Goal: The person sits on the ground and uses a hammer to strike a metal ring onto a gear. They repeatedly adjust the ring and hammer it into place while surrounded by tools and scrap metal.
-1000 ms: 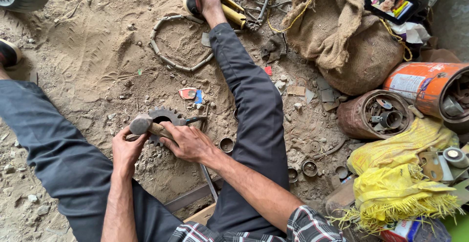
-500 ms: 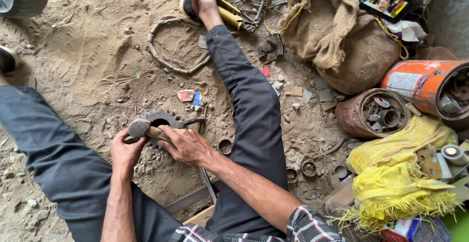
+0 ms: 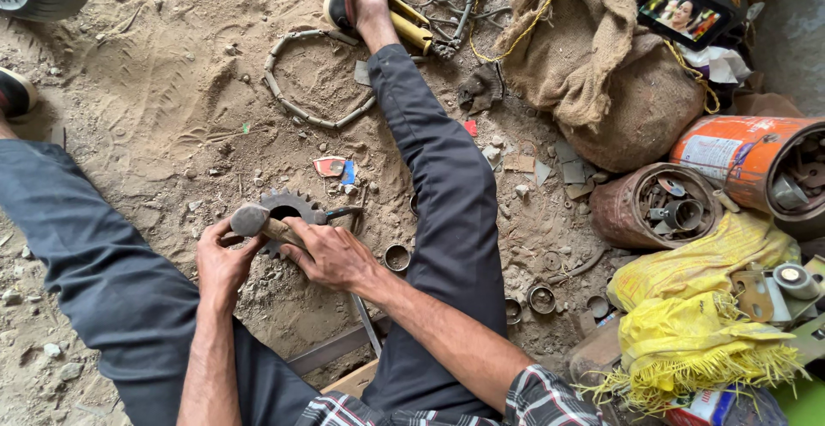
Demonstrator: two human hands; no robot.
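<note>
Hammer (image 3: 251, 218) head sits a touch lower over the sprocket (image 3: 288, 211) than half a second ago | right hand (image 3: 331, 254) grip clamped on the hammer's wooden handle | left hand (image 3: 222, 263) grip closed beside the sprocket (what it pinches is hidden) | sprocket flat on sandy floor (image 3: 155, 108) between the legs, metal ring (image 3: 314, 78) beyond.
</note>
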